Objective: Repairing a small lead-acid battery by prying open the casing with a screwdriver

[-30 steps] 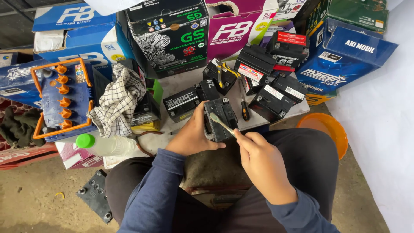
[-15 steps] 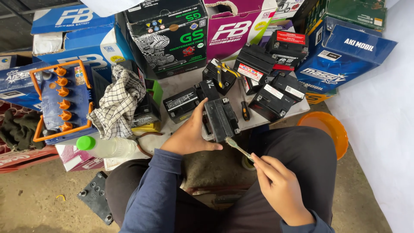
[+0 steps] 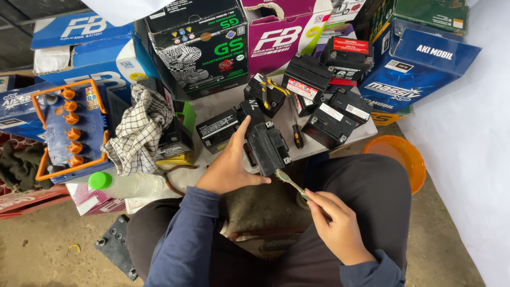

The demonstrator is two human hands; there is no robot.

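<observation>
- Cardboard battery boxes wall in the workspace, blue, black and magenta, on a dirt floor with a pale sheet at the right.
- A low grey board carries several small black batteries, a checked rag and a screwdriver.
- The left hand is wrapped around a small black battery, tilted at the board's near edge.
- The right hand is closed on a toothbrush, bristles just beside the battery's lower corner; scrubbing seems underway, and how clean the battery is cannot be told.

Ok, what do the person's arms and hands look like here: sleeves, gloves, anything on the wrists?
Both arms wear long dark blue sleeves with ribbed cuffs ending at the wrists. The left hand and right hand are bare: no gloves, and no rings, watch or bands visible.
</observation>
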